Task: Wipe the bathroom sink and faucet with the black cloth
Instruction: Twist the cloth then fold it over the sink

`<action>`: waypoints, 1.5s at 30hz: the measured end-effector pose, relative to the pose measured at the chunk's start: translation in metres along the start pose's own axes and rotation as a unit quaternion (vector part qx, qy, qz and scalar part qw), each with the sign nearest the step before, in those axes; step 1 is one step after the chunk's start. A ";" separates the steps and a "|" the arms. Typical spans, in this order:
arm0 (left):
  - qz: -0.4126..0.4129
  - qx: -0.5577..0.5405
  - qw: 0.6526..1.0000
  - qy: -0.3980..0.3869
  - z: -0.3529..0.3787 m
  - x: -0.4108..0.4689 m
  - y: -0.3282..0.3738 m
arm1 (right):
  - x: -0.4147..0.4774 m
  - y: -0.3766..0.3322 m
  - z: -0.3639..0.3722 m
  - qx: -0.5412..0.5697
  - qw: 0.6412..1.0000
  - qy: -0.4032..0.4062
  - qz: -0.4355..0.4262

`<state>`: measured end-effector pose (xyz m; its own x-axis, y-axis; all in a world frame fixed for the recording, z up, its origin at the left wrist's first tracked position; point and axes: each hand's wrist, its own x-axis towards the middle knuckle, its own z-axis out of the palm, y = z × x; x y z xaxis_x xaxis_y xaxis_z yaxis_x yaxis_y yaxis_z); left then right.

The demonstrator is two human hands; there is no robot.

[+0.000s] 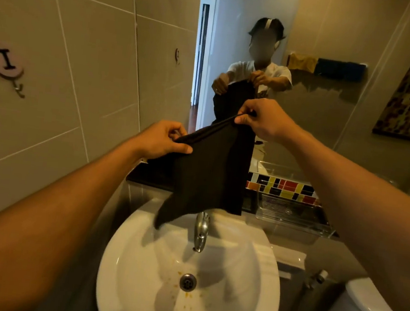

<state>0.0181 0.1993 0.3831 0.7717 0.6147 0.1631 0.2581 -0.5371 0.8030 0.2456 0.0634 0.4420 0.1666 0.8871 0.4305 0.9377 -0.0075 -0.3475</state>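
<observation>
Black cloth [207, 171] stretched between both hands, above the sink [256, 276].

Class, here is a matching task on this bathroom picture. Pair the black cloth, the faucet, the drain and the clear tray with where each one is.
Things:
1. black cloth
2. faucet
3. drain
4. clear tray

Places:
A. on the dark ledge below the mosaic tiles
B. at the bottom of the white sink, with orange specks around it
C. held up by its top edge between the left hand and the right hand
D. at the back rim of the sink, spout pointing over the bowl

Pairs: 1-C, 2-D, 3-B, 4-A
</observation>
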 end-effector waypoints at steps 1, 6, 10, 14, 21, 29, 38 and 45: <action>-0.009 0.015 1.000 0.000 -0.005 -0.004 -0.006 | 0.000 0.002 0.000 0.000 1.000 -0.002 0.003; -0.036 0.178 0.983 -0.012 -0.019 -0.016 -0.035 | -0.007 0.012 0.010 0.015 0.999 -0.008 0.041; -0.082 0.097 0.992 -0.002 -0.021 -0.029 -0.048 | -0.014 0.022 0.018 0.007 0.996 -0.029 0.085; -0.107 -0.056 0.992 0.041 -0.031 -0.033 -0.043 | -0.025 0.029 0.021 0.018 0.989 -0.013 0.148; -0.176 -0.139 0.965 0.134 -0.037 -0.030 -0.027 | -0.030 0.019 0.023 0.151 0.947 -0.058 0.278; -0.224 -0.262 0.917 0.199 0.016 -0.014 0.018 | -0.020 -0.017 0.035 0.369 0.852 -0.146 0.342; -0.199 -0.265 0.933 0.144 0.056 0.006 0.036 | -0.012 -0.049 0.057 0.324 0.900 -0.005 0.292; -0.175 -0.292 0.927 0.161 0.073 0.012 0.034 | -0.022 -0.047 0.063 0.291 0.926 -0.041 0.239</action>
<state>0.0787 0.1465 0.3708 0.4629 0.8829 -0.0789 0.0296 0.0735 0.9969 0.1791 0.0734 0.3962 0.4743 0.8786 0.0555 0.4362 -0.1797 -0.8817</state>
